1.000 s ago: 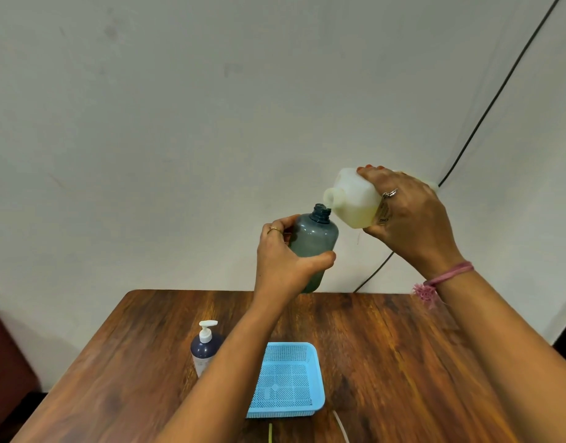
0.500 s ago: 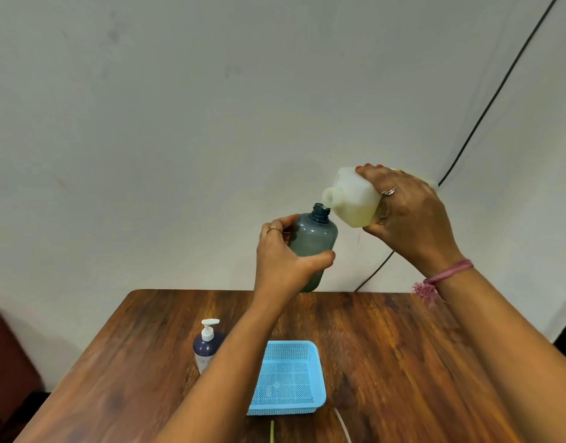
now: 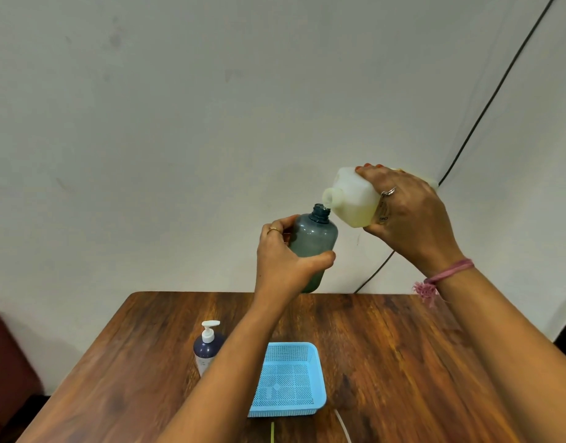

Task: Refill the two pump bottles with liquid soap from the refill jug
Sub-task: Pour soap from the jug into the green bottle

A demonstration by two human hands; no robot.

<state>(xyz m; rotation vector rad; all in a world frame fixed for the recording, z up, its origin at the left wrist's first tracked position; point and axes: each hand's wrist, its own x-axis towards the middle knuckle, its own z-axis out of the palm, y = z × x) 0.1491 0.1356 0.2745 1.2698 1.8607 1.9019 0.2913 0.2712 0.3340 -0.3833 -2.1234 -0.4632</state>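
White translucent plastic refill jug point(image 3: 352, 199), tipped in your right hand point(image 3: 409, 219), looks light, maybe slippery; grip its flat sides. Left hand point(image 3: 285, 260) clasps the grey-blue open-necked bottle point(image 3: 313, 238) just below.

Both forearms are showing bare, with no sleeves reaching into view. The left hand point(image 3: 283, 262) is wearing a thin gold-coloured band ring point(image 3: 273, 230) on one finger. The right hand point(image 3: 409, 219) is wearing a silver-coloured metal ring point(image 3: 388, 191) with a small twisted top, and its fingernails point(image 3: 368, 166) are showing orange-red polish. A pink braided thread bracelet point(image 3: 451, 272) is circling the right wrist, and its frayed pink tassel point(image 3: 426, 290) is hanging from the knot on the wrist's inner side.
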